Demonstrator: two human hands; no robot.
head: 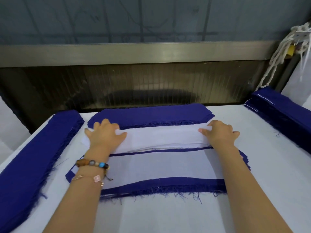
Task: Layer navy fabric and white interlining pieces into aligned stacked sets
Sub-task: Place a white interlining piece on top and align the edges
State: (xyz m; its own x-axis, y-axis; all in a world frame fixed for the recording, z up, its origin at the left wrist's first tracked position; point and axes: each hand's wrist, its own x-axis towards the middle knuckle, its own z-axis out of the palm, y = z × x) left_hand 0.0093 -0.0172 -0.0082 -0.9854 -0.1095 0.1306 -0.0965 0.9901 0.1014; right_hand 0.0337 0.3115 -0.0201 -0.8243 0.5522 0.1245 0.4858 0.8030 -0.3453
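**Crosswise on the table, a hand at each end of the white pile**

A pile of long white interlining strips (161,137) lies mid-table with its long axis running left to right. Its far edge touches a frayed stack of navy fabric pieces (151,115), and its near edge overlaps a nearer navy stack topped with a sheer white layer (159,167) that leaves a navy border showing. The white-covered table (168,216) shows a bare strip in front of that set and narrow lanes on either side of it. Beyond the lanes, a long navy stack (33,157) runs along the left edge and another navy stack (277,115) sits at the far right.

The left hand (104,133) and right hand (218,133) reach forward, palms down. Each has its fingers curled at the pile's far edge and its thumb pinching the top layer. A beaded bracelet (92,163) and a thin chain with a pink flower charm (96,178) circle the left wrist.
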